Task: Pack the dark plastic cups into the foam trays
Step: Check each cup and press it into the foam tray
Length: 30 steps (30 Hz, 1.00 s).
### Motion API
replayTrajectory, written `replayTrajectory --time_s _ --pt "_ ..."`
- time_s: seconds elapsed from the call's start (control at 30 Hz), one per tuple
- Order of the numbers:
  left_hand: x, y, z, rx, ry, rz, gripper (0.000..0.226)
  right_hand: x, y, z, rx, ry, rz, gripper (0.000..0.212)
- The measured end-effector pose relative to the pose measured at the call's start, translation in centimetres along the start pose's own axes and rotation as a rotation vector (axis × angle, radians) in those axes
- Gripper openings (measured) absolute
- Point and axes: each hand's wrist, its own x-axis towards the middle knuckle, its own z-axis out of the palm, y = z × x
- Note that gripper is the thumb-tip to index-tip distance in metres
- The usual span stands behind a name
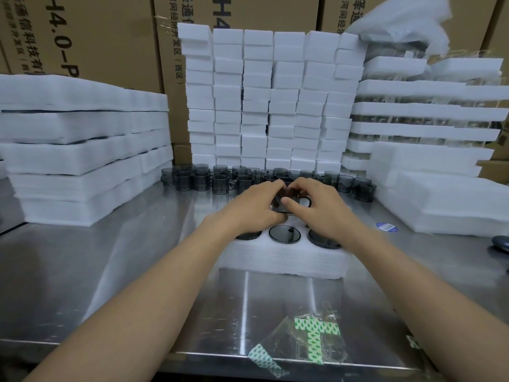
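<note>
Foam stacks [270, 100] wall three sides; access over near tabletop [110, 271].

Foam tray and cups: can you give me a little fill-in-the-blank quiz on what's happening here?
1. The left hand and right hand together hold one dark ___.
2. The nearest row of the foam tray already holds ___ cups.
3. The foam blocks stacked behind are coloured ___.
Missing words: cup, three, white.

A single wide-angle view looks from the person's head forward and down, close over the table [110, 271]. The foam tray [281, 260] sits near, mid-frame; stacked foam blocks [270, 100] and cardboard boxes [82, 37] close off the far side.
</note>
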Motion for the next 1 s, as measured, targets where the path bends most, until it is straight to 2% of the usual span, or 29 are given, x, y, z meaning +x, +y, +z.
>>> replayTrajectory --time_s 0.73,1.0 --pt "0.03 0.03 -0.04 0.022 0.008 0.014 0.034 -0.21 -0.42 -0.29 -0.003 -0.001 -0.004 0.011" --pt "-0.45 0.22 -0.43 -0.19 0.052 -0.005 0.062 0.02 -0.52 -0.36 0.053 0.041 0.014 0.02"
